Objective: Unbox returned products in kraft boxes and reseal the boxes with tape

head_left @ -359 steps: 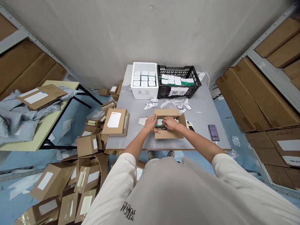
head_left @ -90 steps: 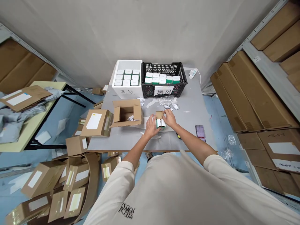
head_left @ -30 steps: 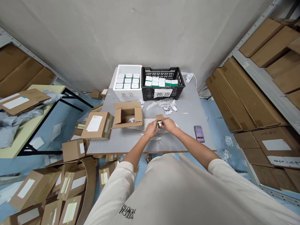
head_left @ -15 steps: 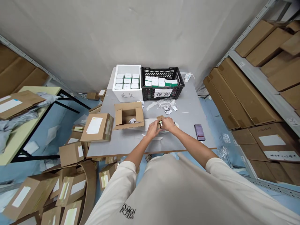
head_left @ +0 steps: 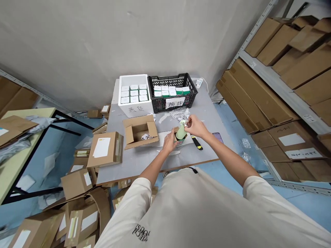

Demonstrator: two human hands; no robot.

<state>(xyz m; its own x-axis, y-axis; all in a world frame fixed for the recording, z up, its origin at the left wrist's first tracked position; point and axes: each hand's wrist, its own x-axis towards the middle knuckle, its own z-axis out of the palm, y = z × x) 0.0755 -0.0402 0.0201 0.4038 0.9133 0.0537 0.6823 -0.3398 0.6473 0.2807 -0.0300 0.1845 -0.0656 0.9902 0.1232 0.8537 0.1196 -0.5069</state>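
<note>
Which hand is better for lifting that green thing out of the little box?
Probably the right hand: its fingers are at the upper part of the green thing, which sticks out. The left hand holds the little box by its side.

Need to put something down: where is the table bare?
Front left, between the open carton, sealed carton and front edge of the table; right rear, mostly bare between the black crate, phone and right edge. Crowded: the back, under the white foam box and crate; the middle, with plastic wrap, cutter, and left hand holding a small box, right hand a pale green item.
</note>
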